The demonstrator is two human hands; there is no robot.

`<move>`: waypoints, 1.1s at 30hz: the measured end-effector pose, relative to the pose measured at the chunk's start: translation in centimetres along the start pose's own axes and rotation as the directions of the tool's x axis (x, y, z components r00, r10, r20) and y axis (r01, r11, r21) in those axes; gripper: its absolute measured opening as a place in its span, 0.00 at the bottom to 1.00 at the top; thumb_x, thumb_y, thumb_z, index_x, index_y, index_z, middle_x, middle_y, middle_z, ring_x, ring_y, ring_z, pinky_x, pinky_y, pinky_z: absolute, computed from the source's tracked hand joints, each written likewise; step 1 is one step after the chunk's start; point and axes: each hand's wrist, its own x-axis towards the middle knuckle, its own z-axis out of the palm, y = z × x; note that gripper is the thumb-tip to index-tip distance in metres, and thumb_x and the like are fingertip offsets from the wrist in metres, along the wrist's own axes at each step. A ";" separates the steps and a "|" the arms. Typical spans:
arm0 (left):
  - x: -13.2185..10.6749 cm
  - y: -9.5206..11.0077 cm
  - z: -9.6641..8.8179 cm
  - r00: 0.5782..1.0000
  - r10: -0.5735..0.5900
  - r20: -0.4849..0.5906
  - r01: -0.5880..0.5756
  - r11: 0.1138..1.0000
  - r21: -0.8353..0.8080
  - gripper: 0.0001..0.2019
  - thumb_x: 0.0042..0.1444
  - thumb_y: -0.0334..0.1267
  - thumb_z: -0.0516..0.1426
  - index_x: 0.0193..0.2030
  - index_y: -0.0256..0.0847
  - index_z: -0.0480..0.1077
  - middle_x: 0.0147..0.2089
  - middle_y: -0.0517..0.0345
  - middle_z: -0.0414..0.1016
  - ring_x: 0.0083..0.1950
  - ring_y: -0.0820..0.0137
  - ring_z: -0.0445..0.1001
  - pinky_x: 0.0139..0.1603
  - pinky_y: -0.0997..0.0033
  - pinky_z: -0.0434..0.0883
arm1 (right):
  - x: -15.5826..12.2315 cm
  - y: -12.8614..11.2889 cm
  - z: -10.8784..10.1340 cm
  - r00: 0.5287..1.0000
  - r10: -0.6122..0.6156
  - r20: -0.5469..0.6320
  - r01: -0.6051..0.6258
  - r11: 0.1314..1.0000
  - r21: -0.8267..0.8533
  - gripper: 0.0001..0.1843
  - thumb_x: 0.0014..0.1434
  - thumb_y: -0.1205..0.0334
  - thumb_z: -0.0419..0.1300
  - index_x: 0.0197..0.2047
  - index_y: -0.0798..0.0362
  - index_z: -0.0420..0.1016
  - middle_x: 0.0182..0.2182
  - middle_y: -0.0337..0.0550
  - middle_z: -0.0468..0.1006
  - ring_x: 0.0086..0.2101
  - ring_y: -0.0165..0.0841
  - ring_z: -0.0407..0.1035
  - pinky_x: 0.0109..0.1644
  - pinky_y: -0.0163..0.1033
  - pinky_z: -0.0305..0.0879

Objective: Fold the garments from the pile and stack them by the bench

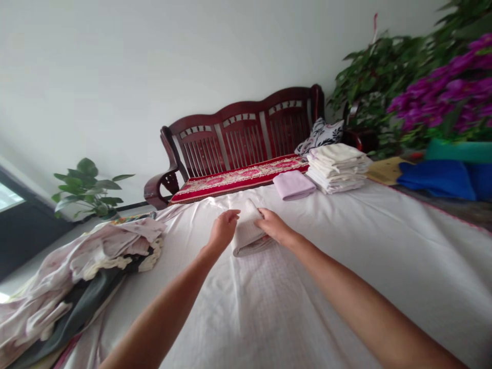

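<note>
A folded whitish cloth point(246, 230) lies on the white sheet in front of me, its layers showing along the near edge. My right hand point(272, 225) grips its right side, some fingers on top and part of the hand tucked against the layers. At the left edge of the cloth is my left hand point(224, 229), its fingers loosely bent and not wrapped round anything; whether it touches the cloth is hard to see. A folded lilac cloth point(294, 185) rests farther back to the right. Beside it stands a stack of folded cream-white cloths point(338, 169).
A loose heap of clothes point(88, 266) covers the left side of the white sheet point(246, 318). Behind stands a dark red wooden bench point(238, 136) with a patterned cushion point(325, 134). Blue fabric point(438, 178), purple flowers point(449, 92) and leafy plants are at right; another plant point(90, 189) is at left.
</note>
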 end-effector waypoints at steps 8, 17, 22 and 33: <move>-0.4 -3.4 3.5 0.965 0.251 0.071 -0.260 0.913 0.315 0.21 0.67 0.35 0.48 0.63 0.34 0.67 0.67 0.40 0.68 0.71 0.57 0.62 0.72 0.52 0.58 | 0.5 0.4 -2.3 0.997 -0.043 -0.065 0.006 0.875 -0.484 0.35 0.56 0.57 0.59 0.66 0.53 0.64 0.49 0.50 0.81 0.43 0.43 0.76 0.41 0.38 0.67; -2.1 -2.3 5.1 0.971 0.171 0.168 -0.236 0.806 0.543 0.26 0.72 0.44 0.44 0.72 0.37 0.57 0.75 0.40 0.53 0.77 0.49 0.47 0.72 0.43 0.56 | -0.3 0.1 -3.6 0.996 -0.082 -0.016 0.046 0.690 -0.722 0.30 0.58 0.56 0.60 0.63 0.52 0.68 0.45 0.50 0.83 0.43 0.43 0.77 0.41 0.39 0.65; -3.0 -0.9 5.4 0.974 0.147 0.173 -0.224 0.737 0.637 0.26 0.71 0.45 0.46 0.73 0.40 0.57 0.76 0.41 0.52 0.77 0.48 0.47 0.72 0.41 0.53 | -1.2 -1.4 -3.1 0.971 -0.225 -0.085 0.044 0.513 -0.857 0.19 0.63 0.59 0.54 0.55 0.53 0.74 0.48 0.54 0.81 0.48 0.46 0.75 0.48 0.45 0.67; -3.3 -2.8 4.1 0.938 0.197 0.284 -0.325 0.782 0.532 0.27 0.71 0.45 0.45 0.74 0.43 0.55 0.77 0.46 0.50 0.78 0.51 0.43 0.72 0.41 0.53 | -0.2 3.7 -0.9 0.938 -0.306 0.166 0.287 0.412 -0.865 0.30 0.72 0.53 0.43 0.72 0.52 0.58 0.72 0.50 0.56 0.71 0.47 0.46 0.71 0.61 0.46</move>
